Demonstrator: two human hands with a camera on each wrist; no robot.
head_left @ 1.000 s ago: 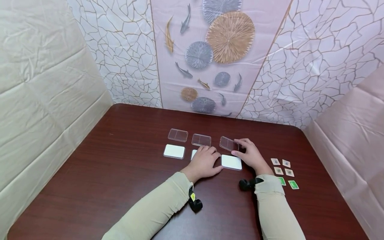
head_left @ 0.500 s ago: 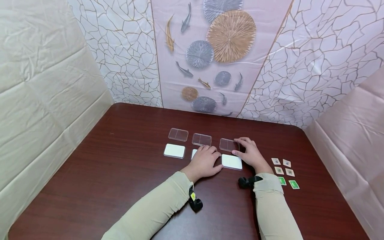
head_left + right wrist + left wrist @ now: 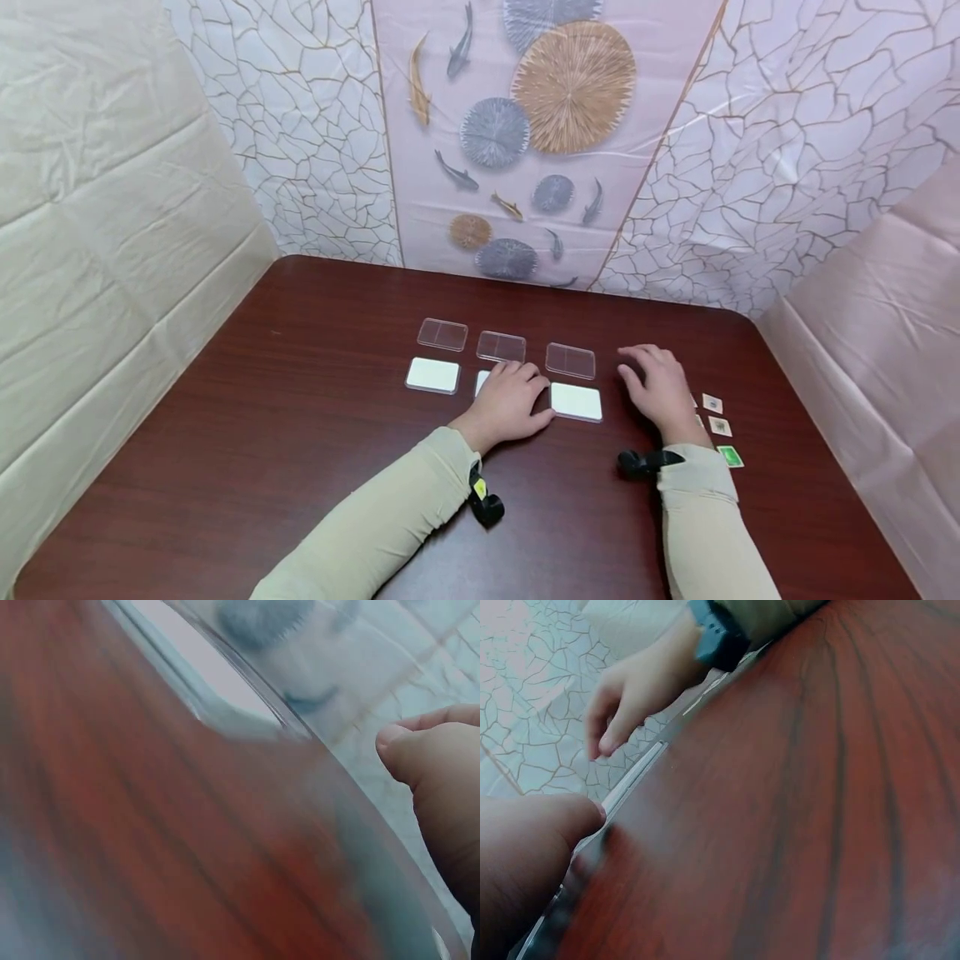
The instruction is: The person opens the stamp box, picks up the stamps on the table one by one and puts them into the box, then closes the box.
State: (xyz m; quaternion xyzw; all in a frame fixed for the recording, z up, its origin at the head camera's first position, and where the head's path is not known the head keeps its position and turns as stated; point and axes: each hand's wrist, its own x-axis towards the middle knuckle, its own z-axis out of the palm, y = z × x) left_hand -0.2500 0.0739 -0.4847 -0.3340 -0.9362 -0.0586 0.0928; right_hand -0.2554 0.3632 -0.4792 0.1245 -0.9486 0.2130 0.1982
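Note:
My left hand (image 3: 506,404) rests over the middle white-filled case (image 3: 482,382), covering most of it. Its thumb tip lies by the lower left corner of the right white-filled case (image 3: 576,402); the left wrist view shows that thumb (image 3: 547,836) at the case's edge. Farther back lies a clear, flat plastic lid (image 3: 571,361), apart from my right hand (image 3: 660,392). That hand holds nothing, its fingers loosely bent above the table to the right of the lid. In the right wrist view its thumb (image 3: 439,776) shows, apart from the white-filled case (image 3: 206,664).
Two more clear lids (image 3: 442,334) (image 3: 502,347) continue the back row leftwards. Another white-filled case (image 3: 432,375) lies at the left of the front row. Several small picture cards (image 3: 720,426), one a green card (image 3: 730,456), lie right of my right wrist, partly hidden by it.
The right-hand lid, tilted a second ago, came down flat in line with the others. My right hand then let go of it and moved right. My left hand has stayed in place.

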